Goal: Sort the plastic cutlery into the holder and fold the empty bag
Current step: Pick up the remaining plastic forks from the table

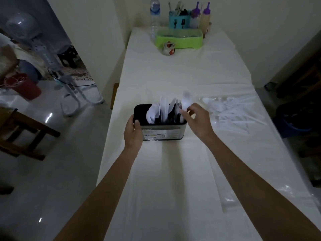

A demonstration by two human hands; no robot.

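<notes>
I had the left hand (132,129) clamped on the near left end of the black holder (163,132), thumb hooked over its rim. The right hand (198,119) was at the holder's right end, thumb and fingertips pinching a white spoon (186,101) that stood upright there, blurred. The two hands were apart, with the holder between them. White spoons, knives and forks already stood in its compartments.

Just right of the right hand lay the pile of loose cutlery (232,113), on what looked like clear plastic film (215,121); I could not tell whether that was the bag. Nearer me, beside the right forearm, a strip of clear wrapping (227,201) lay flat. Nothing stood between the right hand and the pile.

Well beyond both hands, at the far end, I saw a water bottle (154,16), a teal caddy (179,21) of utensils, two purple-capped squeeze bottles (205,16), a lime-green tray (179,39) and a small patterned pot (168,48).

All of it rested on a long table (173,171) under a white cloth, pushed against a pale wall. Left of the left hand were a glossy tiled floor (57,171), a dark wooden chair (26,133), a standing fan (43,49) and a red bucket (26,86). The room was dim.
</notes>
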